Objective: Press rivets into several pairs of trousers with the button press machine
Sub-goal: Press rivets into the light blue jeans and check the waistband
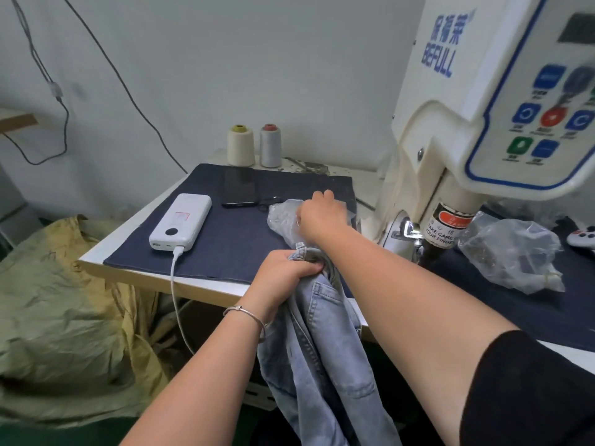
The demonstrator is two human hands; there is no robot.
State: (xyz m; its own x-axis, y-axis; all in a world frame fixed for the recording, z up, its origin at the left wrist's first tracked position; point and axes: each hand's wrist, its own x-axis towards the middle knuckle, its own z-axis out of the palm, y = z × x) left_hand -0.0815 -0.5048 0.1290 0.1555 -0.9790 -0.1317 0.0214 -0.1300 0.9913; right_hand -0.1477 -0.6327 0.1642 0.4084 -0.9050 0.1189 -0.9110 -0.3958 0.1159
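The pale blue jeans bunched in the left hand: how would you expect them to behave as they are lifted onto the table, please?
The jeans probably stay floppy: they hang in folds below the left hand. Likely heavyish, as much cloth dangles off the table edge. Unlikely to slip, since the fingers grip bunched denim.

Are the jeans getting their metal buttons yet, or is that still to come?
Still to come. The left hand grips the pale blue jeans at the table edge, not yet under the press machine. The right hand reaches into a clear plastic bag, perhaps for rivets. No finished trousers are in view, so pressing remains.
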